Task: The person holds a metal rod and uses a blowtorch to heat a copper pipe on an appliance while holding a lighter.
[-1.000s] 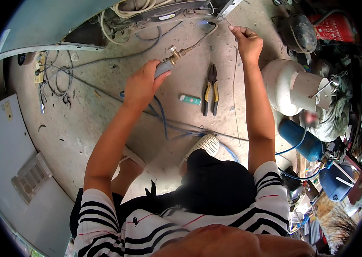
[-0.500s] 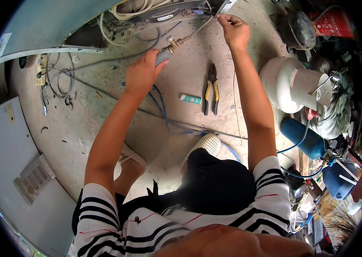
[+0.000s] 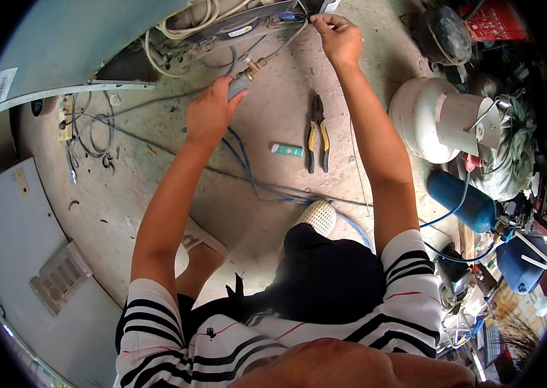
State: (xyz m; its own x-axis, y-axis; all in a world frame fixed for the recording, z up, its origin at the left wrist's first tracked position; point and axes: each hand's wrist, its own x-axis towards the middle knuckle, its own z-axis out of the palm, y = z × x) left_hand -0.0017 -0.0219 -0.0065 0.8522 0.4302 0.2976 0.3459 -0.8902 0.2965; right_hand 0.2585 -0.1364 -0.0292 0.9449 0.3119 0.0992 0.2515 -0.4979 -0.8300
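My left hand (image 3: 210, 111) is wrapped round the grey handle of a brazing torch (image 3: 252, 67) with brass valves. Its thin neck runs up to the right and bends toward the base of a large grey cabinet (image 3: 86, 39). A bluish glow (image 3: 289, 17) shows by the neck's end. Close to that end, my right hand (image 3: 340, 40) has thumb and fingers pinched together; what they hold is too small to make out. On the floor between my forearms lie pliers (image 3: 317, 136) with yellow-and-black handles and a small green-and-white lighter (image 3: 287, 150).
Blue and dark hoses (image 3: 247, 171) cross the floor before my feet. At right stand a white gas cylinder (image 3: 419, 119), a blue cylinder (image 3: 461, 200) lying tilted, and a black round compressor (image 3: 445, 35). A power strip (image 3: 65, 118) with cables lies left, above a white panel (image 3: 15, 213).
Both hands appear slightly farther left and higher in the picture, and the surroundings have shifted a little too. My left hand still grips the torch, and my right fingers stay pinched.
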